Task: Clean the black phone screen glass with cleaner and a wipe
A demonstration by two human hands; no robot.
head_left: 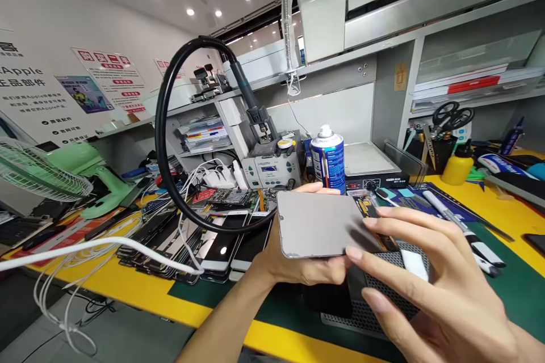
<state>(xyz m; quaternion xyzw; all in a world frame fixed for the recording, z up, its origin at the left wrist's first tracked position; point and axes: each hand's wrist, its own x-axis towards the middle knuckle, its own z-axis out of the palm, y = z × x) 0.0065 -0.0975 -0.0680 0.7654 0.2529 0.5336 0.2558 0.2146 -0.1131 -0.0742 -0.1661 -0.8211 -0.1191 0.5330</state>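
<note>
My left hand [315, 269] is wrapped around a flat phone display panel [317, 224] from below and behind, fingers showing past its far edge and thumb under the near edge. The panel's grey back faces me, with slightly worn edges. At its right end is a dark strip with a flex cable [385, 243]. My right hand [430, 272] is spread over that end, fingertips at or very near the panel. Below the hands sits a perforated grey block [340, 323], partly hidden, with a small white piece [415, 264] on top.
A black hot-air hose [159, 125] loops from the rework station [272, 167]. Several phones [221, 244] and white cables [128, 241] crowd the left. Behind stand a blue spray can [327, 161] and a heating plate [370, 161]; a yellow bottle [457, 165] and marker [451, 215] are right.
</note>
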